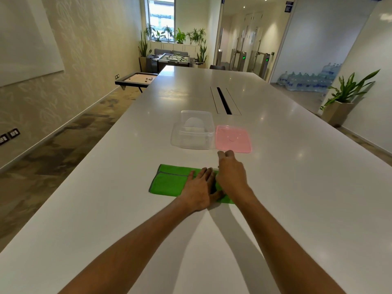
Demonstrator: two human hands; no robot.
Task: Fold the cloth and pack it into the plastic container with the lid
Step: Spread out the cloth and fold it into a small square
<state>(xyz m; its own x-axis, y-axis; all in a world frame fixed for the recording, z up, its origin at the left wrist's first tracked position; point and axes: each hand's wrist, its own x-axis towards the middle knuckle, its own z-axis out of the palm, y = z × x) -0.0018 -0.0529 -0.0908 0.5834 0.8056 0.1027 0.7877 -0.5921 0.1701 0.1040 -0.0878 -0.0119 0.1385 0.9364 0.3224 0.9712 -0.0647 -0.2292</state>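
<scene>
Right now your left hand is lying flat on the green cloth, fingers straight and spread, thumb stretched out toward your other wrist, so that grip is apart and only pressing down. Your right hand is sitting just beside it, over the cloth's right end; its fingers are curling loosely at the far side, and you cannot tell whether that grip is pinching the cloth's edge or holding nothing, because the back of the hand is hiding the fingertips.

Under both hands the cloth is lying on the white bench as a folded strip with a grey hem showing along its far edge; most of the visible part is stretching out to the left of your left hand, and a small piece is showing near your right wrist.

Beyond your hands, the clear plastic container is standing open and upright on the bench. Just to its right, touching or nearly touching it, the pink lid is lying flat, close ahead of your right hand's knuckles.
</scene>
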